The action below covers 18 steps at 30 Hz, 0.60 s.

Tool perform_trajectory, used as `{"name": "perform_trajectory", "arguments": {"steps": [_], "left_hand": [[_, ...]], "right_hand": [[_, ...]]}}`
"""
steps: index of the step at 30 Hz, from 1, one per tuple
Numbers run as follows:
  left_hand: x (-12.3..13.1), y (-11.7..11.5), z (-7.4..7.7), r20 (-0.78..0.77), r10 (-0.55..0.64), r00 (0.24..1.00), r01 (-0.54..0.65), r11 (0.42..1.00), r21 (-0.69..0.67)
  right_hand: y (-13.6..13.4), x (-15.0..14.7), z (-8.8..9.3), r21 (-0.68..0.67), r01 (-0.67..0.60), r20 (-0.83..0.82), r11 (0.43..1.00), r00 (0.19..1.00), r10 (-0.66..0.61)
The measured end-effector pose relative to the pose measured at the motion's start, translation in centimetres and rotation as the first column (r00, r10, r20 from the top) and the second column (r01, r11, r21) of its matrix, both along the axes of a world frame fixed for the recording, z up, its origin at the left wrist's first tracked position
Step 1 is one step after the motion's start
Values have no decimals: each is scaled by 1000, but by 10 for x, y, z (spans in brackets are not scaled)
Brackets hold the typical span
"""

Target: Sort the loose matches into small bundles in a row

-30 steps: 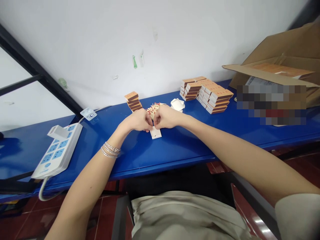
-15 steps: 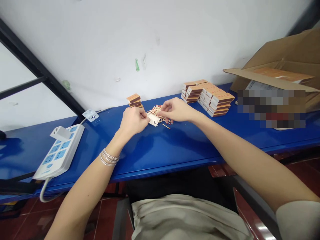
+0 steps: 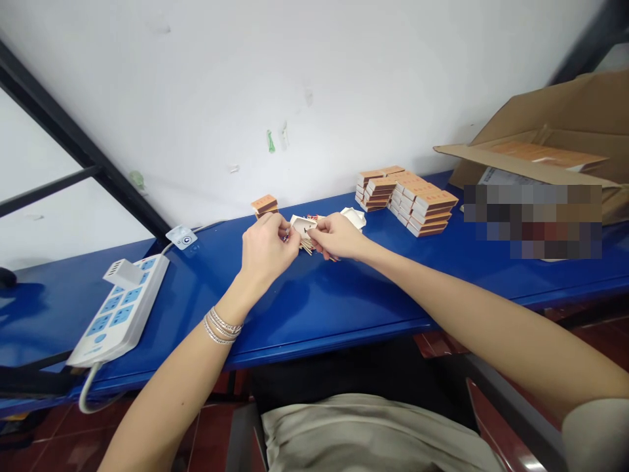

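Note:
My left hand (image 3: pixel 270 248) is closed, with thumb and fingertips pinching the left edge of a small white matchbox tray (image 3: pixel 301 225). The tray is tilted, its hollow side towards me, with a dark mark inside. At its right edge my right hand (image 3: pixel 340 237) is closed too, the thumb over the tray's rim. Whether its fingers also hold a match is hidden. Under and behind the tray lies a heap of loose matches (image 3: pixel 306 246), partly covered by my hands. Just beyond my right hand are more white trays (image 3: pixel 354 217).
Closed matchboxes (image 3: pixel 265 202) form a small stack behind my left hand. Larger matchbox stacks (image 3: pixel 422 203) stand at the right by the wall. An open cardboard box (image 3: pixel 521 124) is at far right. A white power strip (image 3: pixel 120 308) lies on the blue table (image 3: pixel 314 311) at left.
My right hand has moved from over the match heap to the tray and closed on its right edge. The tray is raised and tilted more. White trays behind my right hand now show.

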<state>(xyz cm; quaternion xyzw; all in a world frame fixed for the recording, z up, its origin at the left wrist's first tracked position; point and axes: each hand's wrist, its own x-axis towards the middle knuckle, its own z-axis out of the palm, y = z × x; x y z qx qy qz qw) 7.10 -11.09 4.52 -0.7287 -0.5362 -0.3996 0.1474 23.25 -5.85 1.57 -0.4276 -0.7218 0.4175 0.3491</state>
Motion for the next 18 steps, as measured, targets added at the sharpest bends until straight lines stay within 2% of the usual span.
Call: {"name": "perform_trajectory", "arguments": {"steps": [4, 7, 9, 11, 14, 16, 18], "left_hand": [[-2, 2, -1, 52, -122, 991, 120, 992, 40], [-6, 4, 0, 150, -238, 959, 241, 971, 1], [-8, 6, 1, 259, -317, 912, 340, 939, -47], [-9, 8, 2, 396, -396, 828, 466, 880, -95], [-10, 10, 2, 603, -454, 656, 651, 745, -146], [-11, 12, 2, 706, -432, 561, 729, 661, -175], [-11, 13, 1, 778, -380, 501, 780, 588, -215]], "right_hand": [[2, 3, 1, 23, 37, -54, 999, 998, -36], [2, 6, 6, -6, -15, -108, 1000, 994, 14], [3, 8, 7, -4, -55, -123, 998, 991, 54], [3, 9, 8, 10, -83, -130, 996, 988, 84], [3, 10, 10, 12, -122, -131, 992, 984, 123], [1, 12, 12, 0, -169, -123, 986, 978, 168], [0, 14, 15, -5, -217, -109, 976, 970, 215]]}}
